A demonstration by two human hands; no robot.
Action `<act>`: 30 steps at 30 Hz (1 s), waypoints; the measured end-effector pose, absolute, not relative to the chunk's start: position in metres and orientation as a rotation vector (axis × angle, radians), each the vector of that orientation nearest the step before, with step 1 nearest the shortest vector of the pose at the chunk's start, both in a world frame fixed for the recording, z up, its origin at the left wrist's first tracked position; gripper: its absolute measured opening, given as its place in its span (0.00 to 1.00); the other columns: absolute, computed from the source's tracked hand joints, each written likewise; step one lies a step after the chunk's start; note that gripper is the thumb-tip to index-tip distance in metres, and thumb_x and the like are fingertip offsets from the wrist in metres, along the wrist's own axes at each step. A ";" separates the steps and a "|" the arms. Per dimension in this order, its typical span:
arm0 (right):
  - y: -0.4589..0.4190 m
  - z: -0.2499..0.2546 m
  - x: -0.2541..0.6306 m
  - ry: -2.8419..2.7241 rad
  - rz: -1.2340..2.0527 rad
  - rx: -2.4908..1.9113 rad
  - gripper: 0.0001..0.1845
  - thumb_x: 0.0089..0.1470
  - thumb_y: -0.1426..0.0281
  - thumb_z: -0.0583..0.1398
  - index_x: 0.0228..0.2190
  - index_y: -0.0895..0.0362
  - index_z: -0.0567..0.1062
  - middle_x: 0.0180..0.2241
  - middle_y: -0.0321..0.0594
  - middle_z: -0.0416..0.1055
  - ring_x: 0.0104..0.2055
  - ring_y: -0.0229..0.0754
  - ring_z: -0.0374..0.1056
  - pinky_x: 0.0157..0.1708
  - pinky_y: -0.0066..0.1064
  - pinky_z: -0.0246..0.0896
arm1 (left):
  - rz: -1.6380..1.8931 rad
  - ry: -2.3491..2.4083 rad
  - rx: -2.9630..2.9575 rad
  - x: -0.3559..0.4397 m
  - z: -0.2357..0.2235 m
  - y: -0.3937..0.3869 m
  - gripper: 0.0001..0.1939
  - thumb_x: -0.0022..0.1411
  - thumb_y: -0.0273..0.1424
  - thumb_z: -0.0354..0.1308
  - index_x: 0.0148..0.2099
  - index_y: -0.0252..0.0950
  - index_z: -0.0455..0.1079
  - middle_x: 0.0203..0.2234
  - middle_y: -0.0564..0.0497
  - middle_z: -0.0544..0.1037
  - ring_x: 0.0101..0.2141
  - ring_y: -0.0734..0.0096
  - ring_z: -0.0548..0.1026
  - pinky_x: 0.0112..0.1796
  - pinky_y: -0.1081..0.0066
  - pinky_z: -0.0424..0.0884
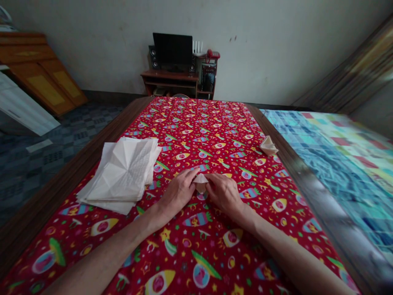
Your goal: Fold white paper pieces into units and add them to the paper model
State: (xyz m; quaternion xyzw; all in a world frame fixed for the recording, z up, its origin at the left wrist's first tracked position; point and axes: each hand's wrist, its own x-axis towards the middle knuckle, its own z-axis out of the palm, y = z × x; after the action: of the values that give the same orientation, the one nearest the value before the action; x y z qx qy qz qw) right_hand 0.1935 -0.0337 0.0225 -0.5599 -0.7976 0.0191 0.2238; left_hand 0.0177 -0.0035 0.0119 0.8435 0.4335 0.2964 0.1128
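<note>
Between my two hands a small folded piece of paper [201,179] rests on the red patterned cloth [196,223]. My left hand [181,186] is closed on its left side, and my right hand [225,190] grips its right side. The paper shows a pale fan-shaped top and a pointed lower part; the fingers cover its side edges. To the left lies a stack of creased paper sheets [127,170], the top one marked with fold lines meeting at its middle. A second folded paper piece [269,146] sits near the cloth's right edge.
The cloth covers a wooden bed or table with dark side rails [307,176]. Beyond its far end stands a desk [170,76] with a monitor [173,50]. A bed with a blue checked cover [325,164] adjoins on the right; a wooden cabinet [43,73] stands left.
</note>
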 end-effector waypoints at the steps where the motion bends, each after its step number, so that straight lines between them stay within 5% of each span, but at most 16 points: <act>1: -0.035 0.021 0.195 -2.224 0.028 -1.556 0.08 0.57 0.71 0.55 0.36 0.56 0.74 0.29 0.39 0.72 0.30 0.38 0.65 0.28 0.27 0.51 | 0.858 1.269 2.484 0.017 0.011 -0.004 0.21 0.58 0.18 0.51 0.53 0.37 0.65 0.42 0.48 0.74 0.42 0.65 0.74 0.44 0.65 0.73; 5: -0.038 0.019 0.201 -2.354 -0.160 -1.502 0.08 0.58 0.72 0.55 0.35 0.55 0.74 0.31 0.40 0.70 0.31 0.39 0.61 0.26 0.29 0.49 | 0.782 1.184 2.570 0.012 0.011 -0.008 0.08 0.63 0.21 0.50 0.42 0.36 0.67 0.36 0.50 0.72 0.39 0.67 0.72 0.41 0.68 0.71; 11: -0.037 0.024 0.210 -2.566 -0.216 -1.234 0.08 0.59 0.72 0.55 0.37 0.57 0.74 0.34 0.42 0.68 0.35 0.41 0.59 0.30 0.30 0.54 | 0.612 0.962 2.856 0.004 0.018 -0.014 0.09 0.68 0.25 0.47 0.41 0.34 0.69 0.36 0.48 0.72 0.40 0.65 0.70 0.42 0.66 0.69; 30: -0.030 0.017 0.211 -2.118 0.491 -1.337 0.09 0.59 0.69 0.57 0.30 0.56 0.76 0.30 0.38 0.71 0.32 0.36 0.66 0.32 0.26 0.58 | 0.984 1.019 2.236 0.005 0.002 -0.002 0.05 0.60 0.25 0.59 0.31 0.36 0.73 0.32 0.51 0.74 0.34 0.72 0.73 0.37 0.72 0.71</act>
State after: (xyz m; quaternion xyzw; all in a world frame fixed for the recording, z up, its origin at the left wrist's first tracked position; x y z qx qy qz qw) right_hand 0.2109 -0.0296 0.0172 -0.5012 -0.7942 0.1839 0.2903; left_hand 0.0052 -0.0017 0.0021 0.8190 0.3733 0.3604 0.2448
